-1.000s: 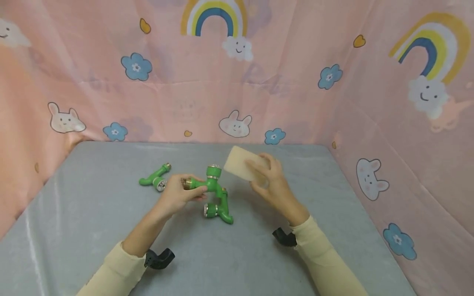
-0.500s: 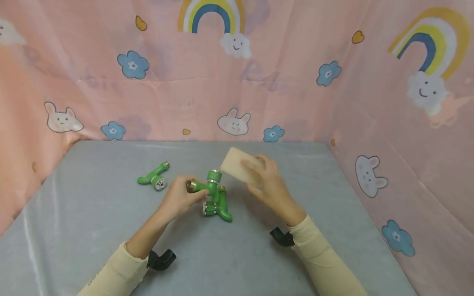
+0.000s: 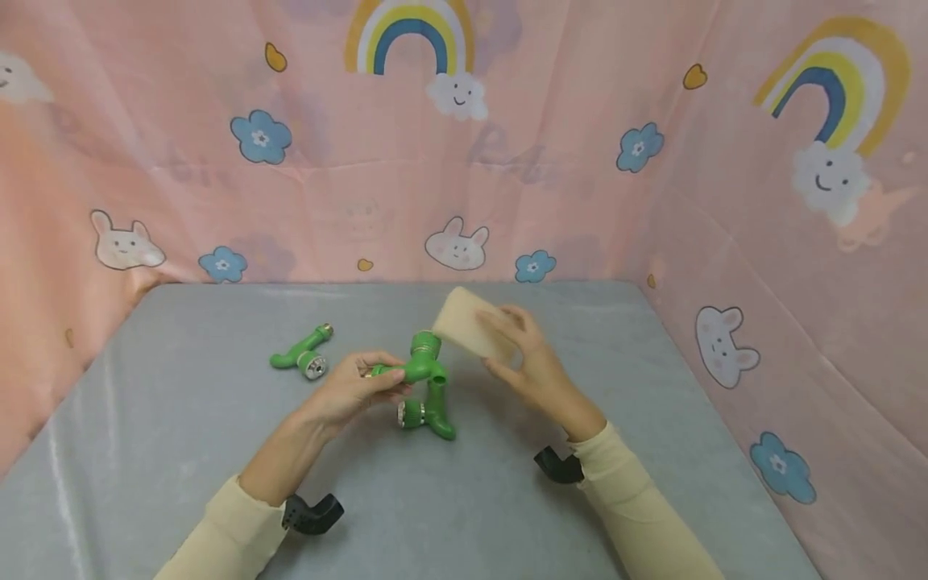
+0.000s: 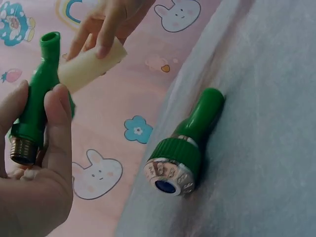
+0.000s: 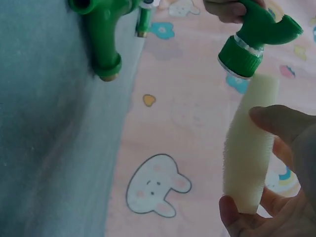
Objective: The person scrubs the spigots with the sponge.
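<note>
My left hand (image 3: 348, 395) holds a green tap (image 3: 419, 370) above the table, thumb on one side of its body. Its ribbed knob points up and its brass threaded end (image 4: 23, 150) shows beside the thumb in the left wrist view. In my right hand (image 3: 540, 366) is a pale cream sponge (image 3: 464, 321), pinched between thumb and fingers. One end of the sponge lies against or very near the tap's knob (image 5: 239, 58); contact is hard to make out. A second green tap (image 3: 437, 415) lies on the table just below the held one.
A third green tap (image 3: 296, 353) lies farther back, left of my left hand. Grey cloth covers the table (image 3: 580, 515). Pink printed curtains (image 3: 565, 201) rise at its back and sides. Black curved pieces (image 3: 313, 514) stick out from both sleeves.
The held tap has turned in my left hand, so its brass end now faces away from the head view. The sponge has shifted only slightly beside the knob. Both lying taps stay put.
</note>
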### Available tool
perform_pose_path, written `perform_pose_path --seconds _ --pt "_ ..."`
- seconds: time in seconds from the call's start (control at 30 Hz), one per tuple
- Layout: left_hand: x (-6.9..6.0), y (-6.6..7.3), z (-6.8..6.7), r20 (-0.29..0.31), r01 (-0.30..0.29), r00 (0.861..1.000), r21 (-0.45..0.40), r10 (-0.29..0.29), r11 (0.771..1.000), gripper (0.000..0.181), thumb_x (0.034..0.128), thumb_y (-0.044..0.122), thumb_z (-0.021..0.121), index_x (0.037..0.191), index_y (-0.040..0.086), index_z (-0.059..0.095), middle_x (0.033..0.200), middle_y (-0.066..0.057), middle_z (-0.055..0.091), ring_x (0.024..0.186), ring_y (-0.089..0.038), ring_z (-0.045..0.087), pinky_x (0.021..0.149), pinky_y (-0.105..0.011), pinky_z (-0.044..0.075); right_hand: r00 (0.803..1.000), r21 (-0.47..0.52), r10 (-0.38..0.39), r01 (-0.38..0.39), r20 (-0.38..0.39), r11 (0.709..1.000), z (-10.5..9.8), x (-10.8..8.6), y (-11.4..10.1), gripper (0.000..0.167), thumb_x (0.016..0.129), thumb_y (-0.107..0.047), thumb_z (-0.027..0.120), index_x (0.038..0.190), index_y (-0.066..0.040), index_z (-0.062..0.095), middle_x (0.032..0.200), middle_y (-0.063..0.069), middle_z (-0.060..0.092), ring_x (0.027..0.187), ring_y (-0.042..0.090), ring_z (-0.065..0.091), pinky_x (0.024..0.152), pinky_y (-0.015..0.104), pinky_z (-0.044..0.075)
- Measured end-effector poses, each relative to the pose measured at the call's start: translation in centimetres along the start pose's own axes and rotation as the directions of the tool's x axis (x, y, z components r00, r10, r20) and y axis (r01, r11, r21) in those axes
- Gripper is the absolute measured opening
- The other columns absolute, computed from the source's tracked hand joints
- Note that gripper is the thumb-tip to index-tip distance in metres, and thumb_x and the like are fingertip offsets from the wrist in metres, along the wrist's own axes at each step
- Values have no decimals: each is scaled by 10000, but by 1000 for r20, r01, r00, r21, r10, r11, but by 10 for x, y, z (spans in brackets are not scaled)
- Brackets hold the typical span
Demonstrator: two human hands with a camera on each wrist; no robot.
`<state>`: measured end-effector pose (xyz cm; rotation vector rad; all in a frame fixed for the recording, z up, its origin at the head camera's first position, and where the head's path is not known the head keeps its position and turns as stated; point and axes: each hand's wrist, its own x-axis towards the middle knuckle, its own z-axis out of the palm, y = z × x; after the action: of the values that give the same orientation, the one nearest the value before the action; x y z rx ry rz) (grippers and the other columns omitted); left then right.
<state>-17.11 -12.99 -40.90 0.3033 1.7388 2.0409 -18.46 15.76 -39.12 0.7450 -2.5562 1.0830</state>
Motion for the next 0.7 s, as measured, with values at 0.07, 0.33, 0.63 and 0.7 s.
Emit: perform_pose_path --seconds 0.07,0.33,0.63,0.7 --pt "1 -2 -1 47 25 999 -53 -22 998 79 979 186 676 958 246 722 897 89 768 883 -50 734 797 -189 585 999 26 -32 33 -27 999 -3 0 -3 655 866 -58 780 1466 -157 536 1447 213 454 1284 407 501 983 577 519" --pt "3 -10 -3 222 -51 973 -83 68 995 98 985 262 667 1046 232 738 942 116 768 920 -41 706 836 -224 554 990 58 -143 143 -10 988 7 -1 -13 638 876 -107 785 1462 -142 536 1406 227 492 1219 393 565 927 529 555" --pt "4 -9 -5 180 -82 980 -15 83 997 232 1072 234 507 1029 190 730 929 93 755 918 -57 731 816 -224 585 1000 39 -4 5 -28 999 4 2 0 650 889 -86 759 1486 -140 509 1426 233 468 1204 400 550 945 553 542" --pt "4 -8 -6 149 -74 986 -30 77 997 289 1086 265 464 1014 202 736 921 97 755 925 -56 736 824 -221 589 998 39 -55 57 -37 998 4 1 -3 653 878 -90 768 1479 -121 514 1409 252 478 1185 419 557 918 558 554"
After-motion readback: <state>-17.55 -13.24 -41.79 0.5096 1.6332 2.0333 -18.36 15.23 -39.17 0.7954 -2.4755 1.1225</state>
